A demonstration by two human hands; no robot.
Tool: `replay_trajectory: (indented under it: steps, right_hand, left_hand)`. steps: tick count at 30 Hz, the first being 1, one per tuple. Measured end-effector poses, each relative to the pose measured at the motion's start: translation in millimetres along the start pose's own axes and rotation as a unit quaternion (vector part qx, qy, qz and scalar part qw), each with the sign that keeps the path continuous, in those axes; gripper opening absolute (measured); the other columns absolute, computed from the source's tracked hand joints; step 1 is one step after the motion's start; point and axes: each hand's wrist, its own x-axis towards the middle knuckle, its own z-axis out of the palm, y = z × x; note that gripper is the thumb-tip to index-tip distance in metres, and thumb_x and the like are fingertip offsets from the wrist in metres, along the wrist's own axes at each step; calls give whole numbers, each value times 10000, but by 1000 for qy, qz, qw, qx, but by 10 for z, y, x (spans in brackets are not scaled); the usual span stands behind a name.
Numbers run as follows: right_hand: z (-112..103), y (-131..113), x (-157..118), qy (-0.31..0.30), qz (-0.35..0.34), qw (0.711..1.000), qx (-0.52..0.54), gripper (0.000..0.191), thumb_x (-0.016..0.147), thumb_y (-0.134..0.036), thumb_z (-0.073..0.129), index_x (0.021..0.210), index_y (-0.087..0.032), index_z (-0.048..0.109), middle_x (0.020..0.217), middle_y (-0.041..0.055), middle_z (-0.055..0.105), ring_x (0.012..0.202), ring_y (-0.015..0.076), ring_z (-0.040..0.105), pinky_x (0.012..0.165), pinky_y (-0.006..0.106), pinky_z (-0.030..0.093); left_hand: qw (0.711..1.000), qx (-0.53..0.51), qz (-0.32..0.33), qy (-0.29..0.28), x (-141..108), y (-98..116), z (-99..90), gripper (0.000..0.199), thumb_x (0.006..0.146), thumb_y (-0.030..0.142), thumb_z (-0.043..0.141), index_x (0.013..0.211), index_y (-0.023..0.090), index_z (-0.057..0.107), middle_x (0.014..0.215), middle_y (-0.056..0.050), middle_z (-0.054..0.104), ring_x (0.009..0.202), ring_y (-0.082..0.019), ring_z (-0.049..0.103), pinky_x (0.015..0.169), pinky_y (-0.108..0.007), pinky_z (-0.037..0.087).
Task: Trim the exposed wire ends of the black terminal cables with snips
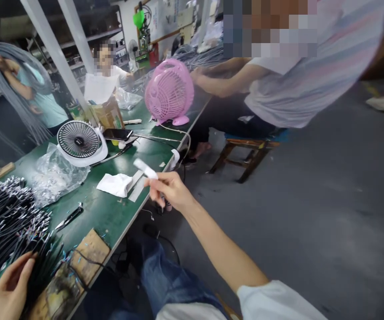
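Between the thumb and fingers of my right hand (168, 189) is a narrow white strip (145, 169), held up past the table's edge; what it is made of I cannot tell. Just beyond it on the green table lie a folded white cloth (114, 184) and flat pale strips (136, 189). My left hand (14, 282) is at the lower left, its thumb and fingertips brought together at the near side of a large heap of black cables (2, 226) with stripped, pale ends. Whether a cable is caught between those fingertips is hidden.
Beside the cables are a stained wooden board (92, 249), small pliers or snips (70, 217) and a clear plastic bag (57, 178). A white fan (82, 142), a phone (118, 134) and a pink fan (169, 91) stand farther along. A co-worker sits on a stool (250, 149) at right.
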Motion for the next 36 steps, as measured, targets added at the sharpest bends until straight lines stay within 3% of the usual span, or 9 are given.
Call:
replay_trajectory:
  steps: [2,5,9,13,17,21,27,31,36]
  right_hand:
    - [465,-70,89,-120,-45,992,17,378,760,-443,619,866,-85,683,525,-9,585,317,34,444,340,161,334]
    - [1154,50,164,-291,28,955,42,314,821,-236,543,1078,-77,628,715,39,664,336,36,491,386,168,407]
    - [1697,385,43,-348,139,927,24,415,826,-119,487,1239,-108,536,882,91,684,361,17,482,384,144,382]
    - [1847,541,-82,-396,189,898,26,535,816,-118,499,1344,-170,429,710,18,663,363,38,488,387,142,371]
    - [1946,573,-42,-429,214,877,26,544,810,-151,512,1345,-144,413,648,-3,632,358,24,440,407,141,357]
    - [2034,595,140,-497,176,850,-8,626,766,-89,475,1377,-154,350,701,-3,652,351,-6,349,406,128,297]
    - [2161,618,463,-618,138,768,-96,746,676,14,388,1397,-163,323,693,-20,665,364,-2,378,406,116,283]
    - [2177,671,499,-606,152,774,-101,767,685,10,397,1414,-209,304,660,-42,654,334,-11,369,370,104,249]
    - [2129,677,432,-624,196,756,-6,773,728,-32,435,1446,-208,211,660,-32,657,341,-3,393,382,108,292]
  left_hand:
    - [997,-66,36,29,-16,13,-11,420,707,487,626,1030,220,630,1110,-14,644,1170,-247,513,1066,-351,328]
    - [989,-108,88,43,-35,7,-41,322,748,466,606,923,201,658,989,-12,672,1020,-225,587,998,-329,393]
    - [987,-109,58,-105,-204,114,-49,381,769,506,567,846,161,710,758,-51,695,712,-198,625,696,-278,495]
    - [977,-160,47,-130,-341,328,24,365,752,476,618,963,189,697,906,-64,707,810,-197,642,701,-244,483]
    - [964,-195,17,-180,-231,384,86,337,699,424,687,894,149,687,859,-88,708,775,-197,646,655,-244,482]
    - [956,-260,12,-134,31,323,77,361,600,366,773,850,142,642,806,-62,698,752,-167,639,675,-236,480]
    - [931,-336,-3,-141,274,245,9,480,533,321,809,937,146,617,768,-38,686,669,-143,627,663,-249,486]
    - [930,-344,-7,-132,246,188,-25,444,538,265,804,923,158,611,851,-44,682,780,-160,633,707,-252,486]
    - [948,-315,12,-43,193,196,-21,356,500,213,800,791,159,602,788,-4,644,772,-121,598,690,-192,463]
